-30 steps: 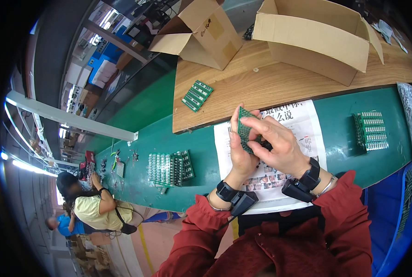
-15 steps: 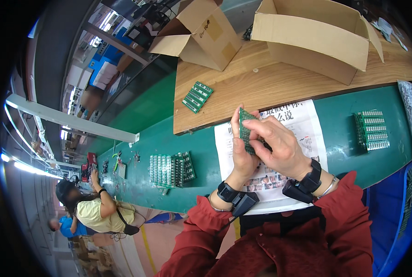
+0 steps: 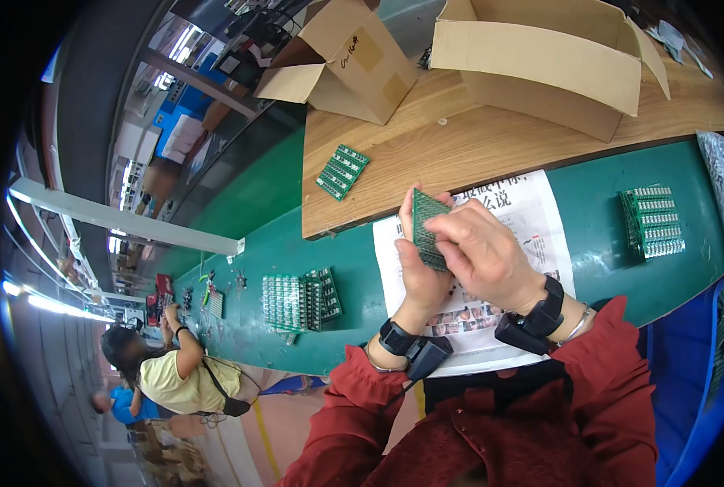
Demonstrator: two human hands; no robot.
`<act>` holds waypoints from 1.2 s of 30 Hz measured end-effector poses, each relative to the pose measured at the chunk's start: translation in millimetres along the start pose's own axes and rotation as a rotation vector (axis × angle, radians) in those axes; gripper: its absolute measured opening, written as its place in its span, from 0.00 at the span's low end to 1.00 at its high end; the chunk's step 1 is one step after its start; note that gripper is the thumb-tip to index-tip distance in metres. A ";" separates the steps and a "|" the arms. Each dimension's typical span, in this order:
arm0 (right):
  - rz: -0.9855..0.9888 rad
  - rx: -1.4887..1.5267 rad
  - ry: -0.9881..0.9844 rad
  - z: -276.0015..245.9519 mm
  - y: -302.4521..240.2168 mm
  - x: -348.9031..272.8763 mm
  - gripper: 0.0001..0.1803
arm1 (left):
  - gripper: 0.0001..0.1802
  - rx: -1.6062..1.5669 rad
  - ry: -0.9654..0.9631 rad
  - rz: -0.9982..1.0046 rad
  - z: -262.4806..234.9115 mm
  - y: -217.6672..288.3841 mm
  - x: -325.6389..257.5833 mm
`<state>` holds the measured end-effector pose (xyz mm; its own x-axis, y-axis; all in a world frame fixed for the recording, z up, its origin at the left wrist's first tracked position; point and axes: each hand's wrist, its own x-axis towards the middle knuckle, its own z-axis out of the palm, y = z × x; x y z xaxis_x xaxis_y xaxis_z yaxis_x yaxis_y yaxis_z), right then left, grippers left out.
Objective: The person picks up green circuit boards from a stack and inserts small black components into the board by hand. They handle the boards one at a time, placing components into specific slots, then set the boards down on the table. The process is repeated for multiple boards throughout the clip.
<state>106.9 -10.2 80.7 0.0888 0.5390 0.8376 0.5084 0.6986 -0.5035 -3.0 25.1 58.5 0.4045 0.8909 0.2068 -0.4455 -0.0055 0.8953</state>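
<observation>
A green circuit board panel stands tilted on edge above a sheet of newspaper. My left hand grips it from the left and below, thumb on the near side and fingers behind. Against its face press the fingertips of my right hand, curled and close together; whether something small is pinched there is hidden. To the left lies a stack of green circuit boards, and another stack of boards rests to the right. One more board panel lies on the wooden tabletop.
Two open cardboard boxes, a smaller one and a larger one, stand on the wooden top. A clear plastic bag lies at the green bench's right end. Farther left a co-worker in yellow handles parts.
The board in my hands has turned so more of its face shows. My right fingers have shifted slightly over it. The co-worker's hands and body have moved a little.
</observation>
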 end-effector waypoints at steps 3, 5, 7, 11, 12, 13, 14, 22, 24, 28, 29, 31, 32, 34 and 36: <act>0.110 0.097 -0.013 -2.9 -3.9 -0.1 0.28 | 0.55 -0.085 0.023 -0.050 -2.1 4.7 2.0; 0.123 0.124 -0.058 -1.4 -5.7 0.0 0.28 | 0.56 -0.060 0.002 -0.036 -0.7 4.7 0.9; 0.098 0.129 -0.043 2.8 -4.0 -1.6 0.28 | 0.58 -0.033 -0.023 -0.024 -1.1 2.9 0.3; 0.122 0.104 -0.062 0.1 -6.2 -2.1 0.28 | 0.60 0.026 -0.053 -0.013 -2.2 1.3 0.7; 0.122 0.099 -0.086 -1.2 -5.8 -2.8 0.28 | 0.61 0.040 -0.054 -0.015 -2.6 1.2 0.4; 0.122 0.094 -0.109 -2.8 -4.7 -3.5 0.28 | 0.60 0.051 -0.041 -0.007 -2.3 0.9 0.0; 0.122 0.090 -0.132 -3.5 -4.0 -3.7 0.28 | 0.60 0.062 -0.027 0.001 -1.4 0.3 -0.5; 0.058 0.043 -0.122 -4.4 -4.7 -3.2 0.24 | 0.56 0.110 0.000 0.034 -2.2 -1.5 2.0; 0.061 0.033 -0.088 -4.5 -4.6 -3.1 0.25 | 0.53 0.067 0.079 0.049 -1.6 -1.1 2.2; 0.137 0.042 -0.096 -6.8 -5.9 -0.6 0.28 | 0.51 -0.001 0.115 0.067 -2.5 1.4 5.1; 0.136 0.034 -0.109 -5.5 -5.4 -0.8 0.29 | 0.51 -0.021 0.111 0.050 -0.3 1.7 4.3; 0.156 0.054 -0.107 -0.8 -5.1 -4.7 0.30 | 0.51 -0.043 0.076 0.024 0.7 1.5 3.2; 0.167 0.064 -0.106 0.1 -5.3 -6.0 0.31 | 0.52 -0.047 0.046 0.014 -0.7 1.4 3.0; 0.162 0.077 -0.117 0.9 -5.2 -6.4 0.30 | 0.52 -0.037 0.023 0.020 -4.4 0.0 1.8; 0.145 0.062 -0.129 0.6 -4.4 -6.8 0.30 | 0.51 -0.020 0.020 0.044 -4.4 -3.7 2.4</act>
<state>103.6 -16.6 77.1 0.0442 0.6891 0.7234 0.4442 0.6350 -0.6320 -3.8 29.3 54.0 0.3682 0.8990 0.2373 -0.4787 -0.0355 0.8773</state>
